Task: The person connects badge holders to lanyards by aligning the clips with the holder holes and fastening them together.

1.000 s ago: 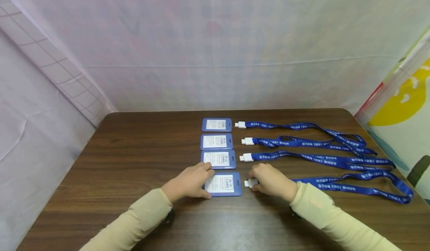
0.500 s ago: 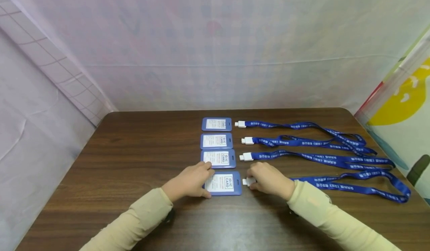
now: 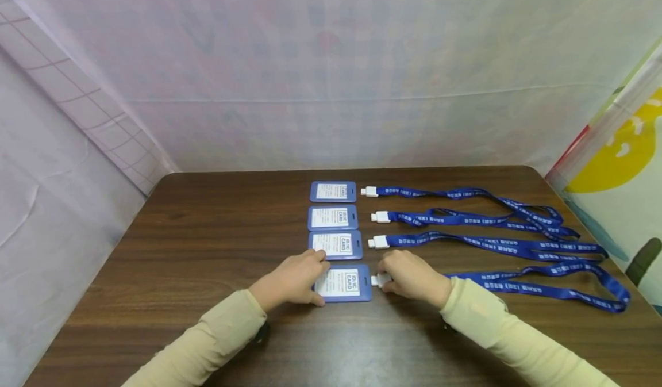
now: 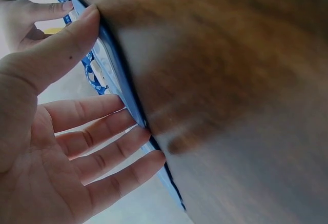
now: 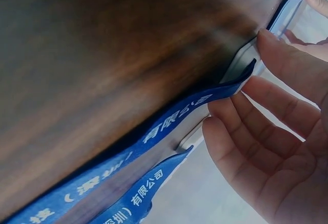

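Note:
My left hand (image 3: 295, 279) holds the nearest blue badge holder (image 3: 343, 283) at its left end, thumb on the near edge and fingers at the far edge. In the left wrist view, the thumb and index finger span that badge holder (image 4: 120, 73). My right hand (image 3: 411, 276) pinches the white plastic clip (image 3: 379, 280) of the nearest blue lanyard (image 3: 522, 287) between thumb and fingers. The clip's tip lies right beside the holder's slotted end; whether they touch is hard to tell. The right wrist view shows the clip (image 5: 241, 60) with the blue strap (image 5: 174, 111) trailing from it.
Several more badge holders lie in a column behind, among them one (image 3: 336, 245) close to my left fingers. Facing each lies a lanyard with a white clip (image 3: 379, 242), straps stretching right. The brown table (image 3: 207, 232) meets a pale cloth backdrop (image 3: 331, 88).
My right hand has moved slightly left, bringing the clip closer to the badge holder's slotted end; its lanyard has slid along. The left hand stays in place.

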Demonstrator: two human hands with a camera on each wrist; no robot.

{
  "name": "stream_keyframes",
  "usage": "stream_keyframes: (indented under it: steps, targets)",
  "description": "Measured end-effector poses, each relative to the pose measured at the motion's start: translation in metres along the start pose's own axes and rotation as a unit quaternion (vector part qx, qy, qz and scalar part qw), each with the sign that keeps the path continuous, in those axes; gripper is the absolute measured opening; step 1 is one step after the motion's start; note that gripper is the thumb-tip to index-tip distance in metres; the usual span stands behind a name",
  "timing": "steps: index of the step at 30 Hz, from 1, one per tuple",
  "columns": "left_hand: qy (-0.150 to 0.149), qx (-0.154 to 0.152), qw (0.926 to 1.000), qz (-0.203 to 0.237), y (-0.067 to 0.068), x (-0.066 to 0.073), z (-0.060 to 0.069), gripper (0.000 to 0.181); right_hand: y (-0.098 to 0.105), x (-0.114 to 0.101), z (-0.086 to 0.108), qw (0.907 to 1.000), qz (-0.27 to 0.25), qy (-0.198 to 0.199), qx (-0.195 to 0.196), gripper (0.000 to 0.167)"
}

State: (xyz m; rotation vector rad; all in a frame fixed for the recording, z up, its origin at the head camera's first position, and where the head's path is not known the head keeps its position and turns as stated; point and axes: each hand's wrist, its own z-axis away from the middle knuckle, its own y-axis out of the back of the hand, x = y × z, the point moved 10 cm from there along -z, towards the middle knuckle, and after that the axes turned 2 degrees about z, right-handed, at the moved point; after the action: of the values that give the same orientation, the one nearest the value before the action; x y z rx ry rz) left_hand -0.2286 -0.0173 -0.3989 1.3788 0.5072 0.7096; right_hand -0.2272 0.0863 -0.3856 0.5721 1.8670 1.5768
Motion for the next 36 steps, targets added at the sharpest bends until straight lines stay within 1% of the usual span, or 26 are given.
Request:
stream_keyframes:
  steps: [10,16,22,36]
  targets:
    - [-0.002,0.003,1.0000,0.001,0.0000,-0.0001,-0.0006,0.055,0.0002,-0.0039,-0.0030,0.9998,0.002,0.016,0.008,0.016]
    - [-0.004,-0.001,1.0000,-0.002,-0.0016,0.0004,-0.0012,0.054,0.0011,-0.0056,-0.0039,0.9998,0.000,0.020,0.008,0.017]
    - [-0.004,-0.004,1.0000,0.005,-0.0017,0.0011,-0.0021,0.053,0.0012,-0.0070,-0.0057,0.9996,-0.002,0.028,0.008,0.018]
    - [-0.025,0.007,0.9997,0.005,0.0011,0.0060,-0.0047,0.050,0.0006,-0.0096,-0.0068,0.9990,-0.014,0.041,0.007,0.018]
